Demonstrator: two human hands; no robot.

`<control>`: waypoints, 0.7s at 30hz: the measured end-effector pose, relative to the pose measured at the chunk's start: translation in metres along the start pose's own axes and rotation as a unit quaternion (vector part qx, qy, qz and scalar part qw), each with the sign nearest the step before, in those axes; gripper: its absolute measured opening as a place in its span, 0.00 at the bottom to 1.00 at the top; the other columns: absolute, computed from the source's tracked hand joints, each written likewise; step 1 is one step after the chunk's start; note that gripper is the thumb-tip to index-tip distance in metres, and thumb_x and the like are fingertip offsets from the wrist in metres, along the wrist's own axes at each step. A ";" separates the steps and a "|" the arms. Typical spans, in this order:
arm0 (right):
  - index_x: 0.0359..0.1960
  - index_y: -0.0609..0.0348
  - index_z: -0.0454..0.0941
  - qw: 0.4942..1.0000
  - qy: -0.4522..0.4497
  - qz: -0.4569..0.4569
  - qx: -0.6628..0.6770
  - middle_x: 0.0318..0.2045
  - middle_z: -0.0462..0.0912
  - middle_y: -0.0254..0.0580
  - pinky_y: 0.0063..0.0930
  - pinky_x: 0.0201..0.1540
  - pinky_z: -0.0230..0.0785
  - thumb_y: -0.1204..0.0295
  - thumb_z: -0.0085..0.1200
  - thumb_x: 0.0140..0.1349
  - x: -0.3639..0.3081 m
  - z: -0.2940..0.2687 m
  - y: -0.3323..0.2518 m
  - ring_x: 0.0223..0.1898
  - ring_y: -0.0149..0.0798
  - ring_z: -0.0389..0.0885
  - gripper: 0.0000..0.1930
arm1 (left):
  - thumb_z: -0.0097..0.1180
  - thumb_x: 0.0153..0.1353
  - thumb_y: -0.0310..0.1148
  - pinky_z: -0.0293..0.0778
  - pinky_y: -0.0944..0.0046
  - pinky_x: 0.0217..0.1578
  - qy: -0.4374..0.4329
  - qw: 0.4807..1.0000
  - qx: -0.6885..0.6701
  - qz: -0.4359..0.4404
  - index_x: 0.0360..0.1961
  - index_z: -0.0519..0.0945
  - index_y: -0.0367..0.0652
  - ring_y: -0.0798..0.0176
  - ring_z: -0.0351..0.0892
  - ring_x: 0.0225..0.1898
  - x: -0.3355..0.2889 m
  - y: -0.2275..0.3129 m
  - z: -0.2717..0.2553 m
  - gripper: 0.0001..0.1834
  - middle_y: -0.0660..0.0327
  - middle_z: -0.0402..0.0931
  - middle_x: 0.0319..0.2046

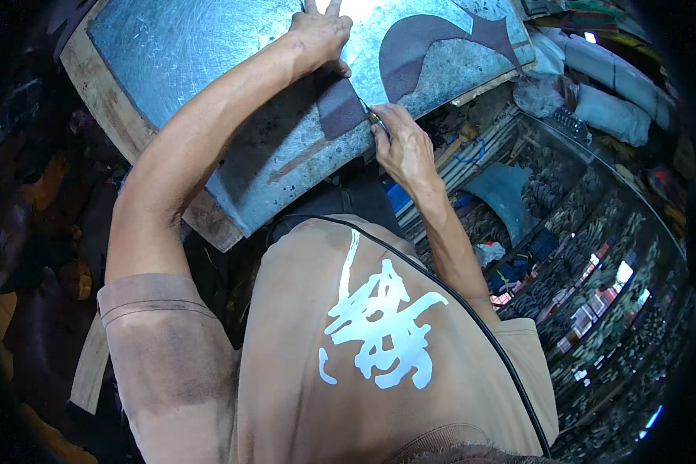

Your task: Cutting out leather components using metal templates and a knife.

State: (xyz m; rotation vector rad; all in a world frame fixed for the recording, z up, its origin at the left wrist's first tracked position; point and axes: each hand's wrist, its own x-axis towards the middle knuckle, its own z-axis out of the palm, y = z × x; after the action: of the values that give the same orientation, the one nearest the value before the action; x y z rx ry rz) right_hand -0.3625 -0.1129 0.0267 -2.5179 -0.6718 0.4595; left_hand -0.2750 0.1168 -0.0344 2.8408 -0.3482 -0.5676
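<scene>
My left hand lies with fingers spread near the far edge of the view, pressing down by a dark brown piece of leather-like sheet. Its fingertips are partly cut off by the picture's top. My right hand is closed around a slim knife with a yellowish handle. The thin blade points up and left, at the right edge of that brown piece. To the right lies a larger, curved brown sheet piece. Both pieces rest on a scratched, metal-topped work board.
Wood borders the board's left side. At the right are wrapped white rolls, a clear plastic bag and a curved blue-grey sheet above a rack. A black cable runs across my shirt. Dark scraps lie at left.
</scene>
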 end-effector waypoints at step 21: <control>0.58 0.45 0.74 0.979 -0.001 -0.097 -0.182 0.35 0.75 0.44 0.44 0.39 0.69 0.80 0.50 0.55 -0.031 0.002 0.010 0.38 0.48 0.75 0.27 | 0.74 0.35 0.61 0.67 0.32 0.55 -0.024 0.998 0.032 -0.047 0.55 0.78 0.46 0.25 0.58 0.62 0.005 0.015 -0.018 0.46 0.44 0.54 0.69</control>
State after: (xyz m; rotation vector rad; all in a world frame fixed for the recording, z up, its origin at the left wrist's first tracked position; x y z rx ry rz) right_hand -0.3850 -0.1363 0.0261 -2.7478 -1.0753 0.2889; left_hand -0.2661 0.1038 -0.0162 2.9219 -0.2449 -0.6565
